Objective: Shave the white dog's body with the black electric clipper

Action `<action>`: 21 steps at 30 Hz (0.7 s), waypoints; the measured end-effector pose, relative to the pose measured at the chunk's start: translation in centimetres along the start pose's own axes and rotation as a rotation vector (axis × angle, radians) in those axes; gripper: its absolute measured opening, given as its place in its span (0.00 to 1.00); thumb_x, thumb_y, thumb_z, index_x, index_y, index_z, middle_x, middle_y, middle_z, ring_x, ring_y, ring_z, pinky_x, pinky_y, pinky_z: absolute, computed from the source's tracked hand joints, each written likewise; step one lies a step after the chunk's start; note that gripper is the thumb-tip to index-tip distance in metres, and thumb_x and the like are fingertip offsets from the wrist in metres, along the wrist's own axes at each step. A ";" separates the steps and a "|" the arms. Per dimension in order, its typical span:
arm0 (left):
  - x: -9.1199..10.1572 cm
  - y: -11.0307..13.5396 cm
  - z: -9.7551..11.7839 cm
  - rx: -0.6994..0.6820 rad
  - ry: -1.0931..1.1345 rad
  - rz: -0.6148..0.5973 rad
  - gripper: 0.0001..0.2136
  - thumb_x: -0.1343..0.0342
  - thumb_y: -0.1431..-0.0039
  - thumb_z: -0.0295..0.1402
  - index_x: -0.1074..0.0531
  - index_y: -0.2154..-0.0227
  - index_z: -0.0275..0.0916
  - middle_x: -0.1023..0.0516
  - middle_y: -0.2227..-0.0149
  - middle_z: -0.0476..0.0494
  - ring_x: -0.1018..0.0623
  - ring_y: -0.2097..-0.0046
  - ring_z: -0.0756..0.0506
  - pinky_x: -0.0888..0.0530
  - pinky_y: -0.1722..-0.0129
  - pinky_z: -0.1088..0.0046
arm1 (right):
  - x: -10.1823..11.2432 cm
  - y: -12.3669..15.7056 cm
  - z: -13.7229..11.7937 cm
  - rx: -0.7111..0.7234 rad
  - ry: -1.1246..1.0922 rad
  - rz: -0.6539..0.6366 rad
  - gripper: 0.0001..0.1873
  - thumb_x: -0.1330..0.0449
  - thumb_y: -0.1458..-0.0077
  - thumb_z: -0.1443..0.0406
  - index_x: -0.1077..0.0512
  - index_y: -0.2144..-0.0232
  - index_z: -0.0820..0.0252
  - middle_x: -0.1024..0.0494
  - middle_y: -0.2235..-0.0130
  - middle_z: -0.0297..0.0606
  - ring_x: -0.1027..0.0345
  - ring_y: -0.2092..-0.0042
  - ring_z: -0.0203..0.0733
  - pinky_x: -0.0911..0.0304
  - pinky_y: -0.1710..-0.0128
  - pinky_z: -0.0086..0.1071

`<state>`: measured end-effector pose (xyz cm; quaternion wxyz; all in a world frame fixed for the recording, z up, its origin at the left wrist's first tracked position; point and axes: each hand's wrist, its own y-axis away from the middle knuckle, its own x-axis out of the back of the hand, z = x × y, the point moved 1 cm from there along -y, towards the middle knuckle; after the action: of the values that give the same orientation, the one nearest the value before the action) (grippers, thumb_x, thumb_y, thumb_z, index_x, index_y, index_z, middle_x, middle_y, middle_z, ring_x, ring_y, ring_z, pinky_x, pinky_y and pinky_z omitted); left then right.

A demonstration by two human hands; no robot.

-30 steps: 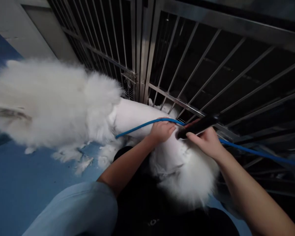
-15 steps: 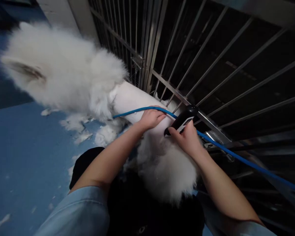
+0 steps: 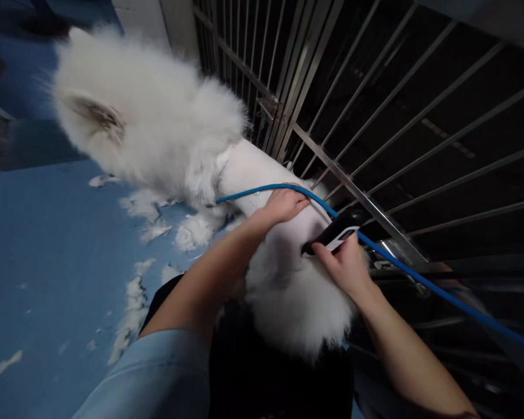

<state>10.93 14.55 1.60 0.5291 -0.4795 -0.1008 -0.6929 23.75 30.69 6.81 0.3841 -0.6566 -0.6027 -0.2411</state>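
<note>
A fluffy white dog (image 3: 157, 122) stands facing away to the upper left. Its back (image 3: 255, 169) is shaved to pale skin, while long fur covers the head, neck and hindquarters. My left hand (image 3: 287, 203) lies flat on the shaved back, fingertips by a blue leash (image 3: 262, 188). In my right hand (image 3: 349, 267) is a black hair clipper (image 3: 334, 235) with a white panel. The clipper's head touches the dog's rump, at the border between bare skin and long fur. The leash passes close to the clipper's rear end.
Metal cage bars (image 3: 367, 203) rise along the right, close to the dog and the clipper. Clumps of cut white fur (image 3: 196, 231) lie on the blue floor (image 3: 61, 233) at left. The leash runs off to the lower right.
The view has shifted, so the dog and cage appear further right. The clipper sits slightly lower on the rump and is tilted flatter. My left hand still rests on the back.
</note>
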 end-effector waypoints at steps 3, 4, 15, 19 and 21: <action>0.2 0.0 -0.1 -0.047 0.017 0.017 0.14 0.50 0.34 0.38 0.19 0.58 0.42 0.19 0.51 0.43 0.24 0.46 0.41 0.30 0.44 0.63 | -0.2 -0.2 -0.6 0.037 -0.016 0.158 0.21 0.40 0.49 0.49 0.37 0.62 0.56 0.24 0.66 0.44 0.28 0.66 0.51 0.32 0.66 0.43; 0.3 0.0 -0.1 -0.061 0.024 0.016 0.14 0.49 0.35 0.38 0.19 0.59 0.42 0.19 0.52 0.43 0.24 0.46 0.40 0.29 0.45 0.62 | -0.4 -0.2 -0.8 0.031 -0.001 0.163 0.21 0.41 0.49 0.49 0.36 0.62 0.56 0.23 0.66 0.45 0.27 0.66 0.51 0.31 0.65 0.44; 0.6 -0.2 0.5 -0.160 0.050 0.013 0.15 0.50 0.34 0.38 0.19 0.64 0.40 0.18 0.58 0.42 0.24 0.49 0.40 0.31 0.44 0.60 | -1.6 1.4 -3.2 0.001 0.301 -0.003 0.26 0.44 0.49 0.43 0.32 0.60 0.57 0.22 0.69 0.45 0.27 0.70 0.53 0.33 0.71 0.43; 1.1 -0.5 0.8 -0.171 0.048 -0.020 0.15 0.52 0.34 0.38 0.19 0.63 0.40 0.18 0.58 0.41 0.23 0.51 0.39 0.29 0.48 0.60 | -1.4 2.3 -3.9 0.010 0.333 -0.053 0.24 0.43 0.47 0.44 0.30 0.62 0.58 0.22 0.72 0.42 0.27 0.72 0.51 0.32 0.72 0.41; 1.3 -0.7 0.9 -0.152 0.048 -0.044 0.15 0.52 0.34 0.38 0.19 0.63 0.40 0.18 0.58 0.41 0.22 0.52 0.39 0.28 0.51 0.61 | -1.0 1.9 -4.4 0.066 0.298 0.033 0.21 0.43 0.45 0.47 0.30 0.61 0.57 0.20 0.66 0.45 0.25 0.66 0.52 0.30 0.68 0.42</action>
<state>10.91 14.63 3.32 0.4782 -0.4991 -0.0458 -0.7212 26.12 26.64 8.14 0.4945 -0.6103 -0.5359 -0.3095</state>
